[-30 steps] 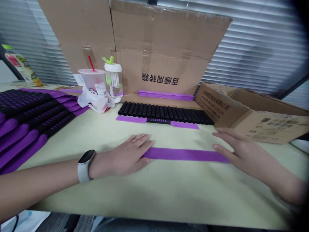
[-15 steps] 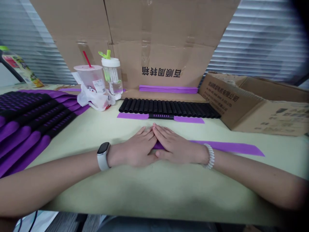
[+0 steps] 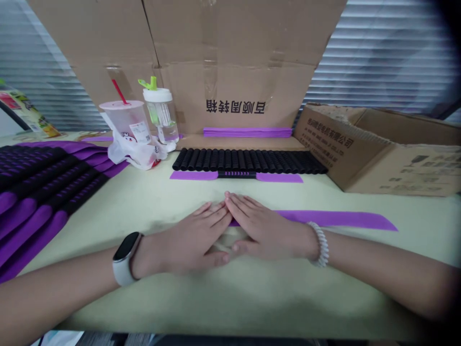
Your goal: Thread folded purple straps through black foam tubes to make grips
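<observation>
A flat purple strip (image 3: pixel 338 219) lies across the pale table, its right part bare and its left part hidden under my hands. My right hand (image 3: pixel 264 228) rests flat on the strip with fingers stretched out. Fingertips meeting it, my left hand (image 3: pixel 190 235) lies flat at the strip's hidden end, thumb apart. Neither hand grips anything. Beyond them is another purple strip (image 3: pixel 279 178) with a ribbed black sleeve (image 3: pixel 236 175) around its middle. Directly behind it stands a row of black tubes (image 3: pixel 248 160), side by side.
Purple strips with black sleeves (image 3: pixel 46 180) are piled at the left. At the back stand a lidded cup (image 3: pixel 126 117) in a plastic bag, a water bottle (image 3: pixel 162 113) and a stack of purple strips (image 3: pixel 248 131). An open cardboard box (image 3: pixel 403 163) sits at the right.
My left hand has shifted down and left, and its thumb has parted from the right thumb. My right hand has moved slightly down. The view has tilted a little.
</observation>
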`<state>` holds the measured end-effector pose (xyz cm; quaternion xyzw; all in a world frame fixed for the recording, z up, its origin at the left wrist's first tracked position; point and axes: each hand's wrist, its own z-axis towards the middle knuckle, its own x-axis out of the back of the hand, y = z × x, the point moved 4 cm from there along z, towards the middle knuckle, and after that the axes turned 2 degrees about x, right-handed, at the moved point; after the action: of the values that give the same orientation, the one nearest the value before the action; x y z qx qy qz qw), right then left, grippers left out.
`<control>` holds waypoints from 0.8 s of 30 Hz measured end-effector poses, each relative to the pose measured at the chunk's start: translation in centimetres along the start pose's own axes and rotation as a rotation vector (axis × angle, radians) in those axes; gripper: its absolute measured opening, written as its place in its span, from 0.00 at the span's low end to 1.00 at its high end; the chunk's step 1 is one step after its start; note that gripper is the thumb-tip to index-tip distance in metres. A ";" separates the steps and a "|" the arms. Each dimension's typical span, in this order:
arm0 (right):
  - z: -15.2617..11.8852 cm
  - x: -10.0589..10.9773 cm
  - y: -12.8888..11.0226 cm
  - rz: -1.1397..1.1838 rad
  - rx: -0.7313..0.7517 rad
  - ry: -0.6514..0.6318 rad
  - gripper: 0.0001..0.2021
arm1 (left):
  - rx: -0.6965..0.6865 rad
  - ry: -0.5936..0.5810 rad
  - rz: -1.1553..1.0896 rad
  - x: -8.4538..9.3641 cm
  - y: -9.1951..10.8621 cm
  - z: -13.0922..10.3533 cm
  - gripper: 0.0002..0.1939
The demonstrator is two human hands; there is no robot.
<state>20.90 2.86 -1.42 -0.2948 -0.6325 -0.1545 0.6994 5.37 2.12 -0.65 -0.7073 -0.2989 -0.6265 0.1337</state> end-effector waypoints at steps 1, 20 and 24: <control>0.0 -0.2 0.1 0.018 -0.009 -0.031 0.50 | -0.005 -0.023 -0.002 -0.1 0.0 -0.1 0.42; 0.3 0.3 -0.1 0.033 -0.017 -0.003 0.47 | 0.017 0.013 0.003 0.4 0.2 0.2 0.43; 1.1 1.9 -2.2 -0.011 0.168 0.176 0.40 | 0.062 0.122 -0.147 0.3 0.5 0.5 0.33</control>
<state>19.02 2.07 0.94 -0.2170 -0.5810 -0.1298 0.7736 6.09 2.07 -0.39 -0.6394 -0.3606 -0.6671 0.1270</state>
